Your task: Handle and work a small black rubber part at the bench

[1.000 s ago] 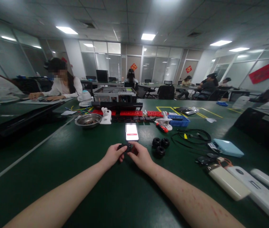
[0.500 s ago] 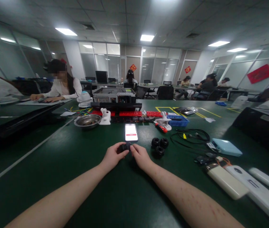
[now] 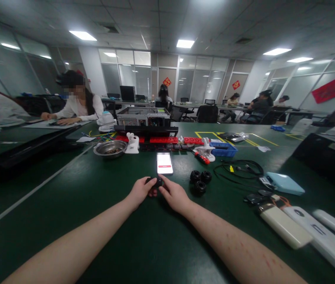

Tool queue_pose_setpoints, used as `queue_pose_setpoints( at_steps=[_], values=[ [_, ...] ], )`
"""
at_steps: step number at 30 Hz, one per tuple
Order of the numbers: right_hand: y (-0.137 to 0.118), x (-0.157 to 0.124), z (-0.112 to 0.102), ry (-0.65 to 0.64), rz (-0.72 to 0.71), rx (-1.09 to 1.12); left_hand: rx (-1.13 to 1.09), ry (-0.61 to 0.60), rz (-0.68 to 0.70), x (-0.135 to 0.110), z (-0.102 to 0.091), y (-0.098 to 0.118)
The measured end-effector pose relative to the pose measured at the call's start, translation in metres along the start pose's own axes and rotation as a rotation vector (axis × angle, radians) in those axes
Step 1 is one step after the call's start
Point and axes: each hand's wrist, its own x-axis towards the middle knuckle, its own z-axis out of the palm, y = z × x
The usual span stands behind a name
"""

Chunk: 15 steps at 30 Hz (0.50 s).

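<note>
Left hand (image 3: 140, 192) grips a small black part (image 3: 157, 182), thumb on top, fingers curled under it. Right hand (image 3: 175, 194) has thumb and index at the part's right end; can't tell if they pinch it or only touch. Part sits between the two hands, just on the near side of the phone (image 3: 164, 163), around the middle of the view. Too small and covered to make out detail.

Phone lies flat on the green table (image 3: 120, 240), screen lit, upper part pixelated. Three black wheels (image 3: 200, 187) are bunched just right of the right hand. Further right: coiled black cable (image 3: 261, 172) with a yellow tag (image 3: 231, 169), light blue box (image 3: 287, 184), cream power bank (image 3: 285, 227).

Beyond the phone: metal bowl (image 3: 105, 156) with small bits in it, white stand (image 3: 132, 146) right beside it. On the other side, red screwdriver (image 3: 202, 158) next to a white clamp (image 3: 208, 153), then blue tray (image 3: 229, 152). Red strips (image 3: 163, 140) run across behind, with an open metal case (image 3: 139, 118) farther back. Co-worker (image 3: 81, 105) in white sits at left, both hands on the table.
</note>
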Motion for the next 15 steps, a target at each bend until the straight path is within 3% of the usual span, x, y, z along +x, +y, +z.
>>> queue_pose_setpoints(
  at_steps=[8, 12, 15],
  values=[
    [0.010, 0.005, 0.003, 0.145, 0.152, 0.152, 0.223, 0.038, 0.198, -0.014, 0.006, 0.009],
    [0.013, 0.008, 0.003, 0.140, 0.145, 0.150, 0.240, 0.050, 0.203, -0.012, 0.005, 0.003],
    [0.010, 0.007, 0.003, 0.142, 0.110, 0.171, 0.143, 0.021, 0.126, -0.006, 0.004, -0.003]
  ],
)
